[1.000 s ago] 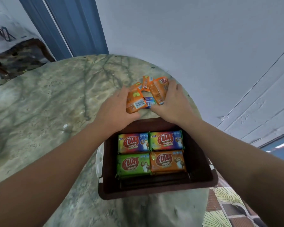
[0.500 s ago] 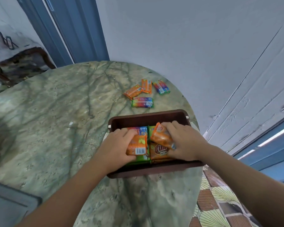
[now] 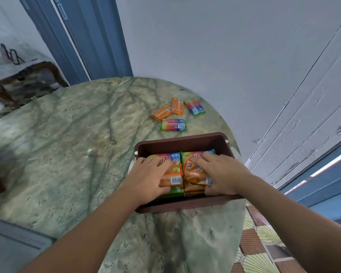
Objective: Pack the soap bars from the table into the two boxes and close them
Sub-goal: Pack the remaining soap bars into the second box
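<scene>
A dark brown wooden piece of furniture (image 3: pixel 28 79) stands at the far left by the blue door frame (image 3: pixel 87 36), and a grey slab (image 3: pixel 12 249) pokes in at the lower left corner. The green-veined marble worktop (image 3: pixel 67 144) fills the middle of the room.

The person leans over it with both arms reaching into a brown box (image 3: pixel 177 142) set near the worktop's right edge. The left hand (image 3: pixel 150 176) lies on an orange soap bar (image 3: pixel 171 179), barcode side up, fingers curled over its far edge and pressing it down onto the packed layer beneath. Just beside it, the right hand (image 3: pixel 219 174) grips a second orange soap bar (image 3: pixel 195 174), thumb at the near end and fingers wrapped over the top. Under both hands a lower layer of bars shows, a rainbow-wrapped one (image 3: pixel 171 155) at the back left and a green edge along the front.

Beyond the box, four loose bars lie on the worktop close together: an orange one (image 3: pixel 161 113) tilted, another orange one (image 3: pixel 177 106) touching it, a rainbow bar with a barcode (image 3: pixel 173 125) nearest the box, and a blue-and-rainbow bar (image 3: pixel 195 107) furthest right.

To the right, past the worktop's rim, a pale blue wall (image 3: pixel 224 46) runs down to a patterned tile floor (image 3: pixel 264 249).
</scene>
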Motion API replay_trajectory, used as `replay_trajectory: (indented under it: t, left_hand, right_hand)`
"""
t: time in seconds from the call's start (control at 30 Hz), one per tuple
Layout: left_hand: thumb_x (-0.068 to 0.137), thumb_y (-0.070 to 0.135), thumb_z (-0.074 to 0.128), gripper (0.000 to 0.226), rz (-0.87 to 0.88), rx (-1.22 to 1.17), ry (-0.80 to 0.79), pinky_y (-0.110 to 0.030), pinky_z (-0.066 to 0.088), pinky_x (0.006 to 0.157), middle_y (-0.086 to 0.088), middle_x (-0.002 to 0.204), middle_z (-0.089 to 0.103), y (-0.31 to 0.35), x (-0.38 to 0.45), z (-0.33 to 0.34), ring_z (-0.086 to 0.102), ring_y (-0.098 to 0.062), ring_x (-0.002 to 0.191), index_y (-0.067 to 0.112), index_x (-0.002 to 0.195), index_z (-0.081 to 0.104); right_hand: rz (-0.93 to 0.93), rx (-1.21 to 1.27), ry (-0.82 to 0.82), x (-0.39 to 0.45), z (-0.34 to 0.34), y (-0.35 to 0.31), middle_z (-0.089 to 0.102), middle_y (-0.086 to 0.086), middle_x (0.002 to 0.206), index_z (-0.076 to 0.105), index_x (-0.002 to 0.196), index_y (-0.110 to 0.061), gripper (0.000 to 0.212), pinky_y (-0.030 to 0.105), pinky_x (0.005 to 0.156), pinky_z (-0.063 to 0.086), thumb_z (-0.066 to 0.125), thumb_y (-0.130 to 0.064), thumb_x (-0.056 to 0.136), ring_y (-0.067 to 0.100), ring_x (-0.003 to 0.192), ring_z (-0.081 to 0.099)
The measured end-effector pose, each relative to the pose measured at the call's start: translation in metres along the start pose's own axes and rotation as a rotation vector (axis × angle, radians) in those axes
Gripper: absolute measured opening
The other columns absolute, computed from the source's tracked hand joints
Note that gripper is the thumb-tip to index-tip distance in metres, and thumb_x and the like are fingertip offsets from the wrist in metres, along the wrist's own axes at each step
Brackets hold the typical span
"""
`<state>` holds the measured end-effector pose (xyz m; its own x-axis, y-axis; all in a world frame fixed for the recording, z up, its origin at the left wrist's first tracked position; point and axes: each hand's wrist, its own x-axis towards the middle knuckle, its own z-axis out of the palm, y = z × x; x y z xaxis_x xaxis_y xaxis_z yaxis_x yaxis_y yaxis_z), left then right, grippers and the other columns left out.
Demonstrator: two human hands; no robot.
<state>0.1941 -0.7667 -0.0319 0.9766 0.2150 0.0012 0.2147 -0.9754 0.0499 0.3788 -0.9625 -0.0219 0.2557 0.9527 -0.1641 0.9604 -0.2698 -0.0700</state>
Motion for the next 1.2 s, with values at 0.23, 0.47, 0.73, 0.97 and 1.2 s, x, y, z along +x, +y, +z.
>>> replay_trajectory:
  t: [0.23,0.47,0.73,0.97,1.2]
  left_hand:
    - [0.101,0.065,0.027,0.057,0.079,-0.122,0.095,-0.033,0.044,0.090,0.011,0.118,0.061,0.000,-0.005,0.002,0.058,-0.012,0.101,0.037,0.142,0.055]
    - [0.103,0.064,0.027,0.057,-0.056,-0.387,0.148,-0.025,0.044,0.074,0.009,0.109,0.072,0.001,-0.009,0.000,0.065,-0.012,0.090,0.028,0.131,0.063]
    - [0.103,0.063,0.022,0.056,-0.104,-0.214,0.076,-0.034,0.049,0.080,0.009,0.073,0.066,0.005,-0.007,-0.010,0.052,-0.011,0.067,0.041,0.140,0.057]
    - [0.081,0.088,0.040,0.088,0.009,-0.005,-0.050,-0.035,0.039,0.103,0.010,0.132,0.049,-0.001,-0.001,0.001,0.048,-0.014,0.120,0.038,0.153,0.033]
    - [0.086,0.063,0.065,0.081,0.108,0.087,-0.079,-0.036,0.040,0.101,0.006,0.133,0.043,-0.001,0.001,0.003,0.043,-0.017,0.124,0.039,0.154,0.028]
  right_hand:
    - [0.016,0.063,0.066,-0.001,0.002,0.002,0.044,-0.007,0.127,0.024,0.155,-0.033,0.096,0.037,0.089,0.051,0.065,-0.061,0.073,0.019,0.110,0.056]
    - [0.041,0.094,0.080,-0.004,0.003,0.001,0.045,-0.007,0.124,0.019,0.155,-0.033,0.098,0.031,0.073,0.048,0.061,-0.066,0.073,0.017,0.101,0.060]
    - [0.070,0.096,0.043,-0.004,0.000,-0.003,0.049,-0.011,0.127,0.024,0.148,-0.035,0.092,0.028,0.068,0.045,0.069,-0.067,0.074,0.013,0.098,0.060]
    - [0.069,0.081,0.082,-0.006,-0.002,-0.005,0.054,-0.009,0.126,0.031,0.134,-0.030,0.077,0.032,0.072,0.052,0.066,-0.068,0.077,0.014,0.098,0.062]
    - [0.038,0.099,0.104,-0.005,0.002,0.000,0.051,-0.009,0.125,0.043,0.138,-0.034,0.068,0.033,0.088,0.051,0.059,-0.064,0.080,0.015,0.111,0.052]
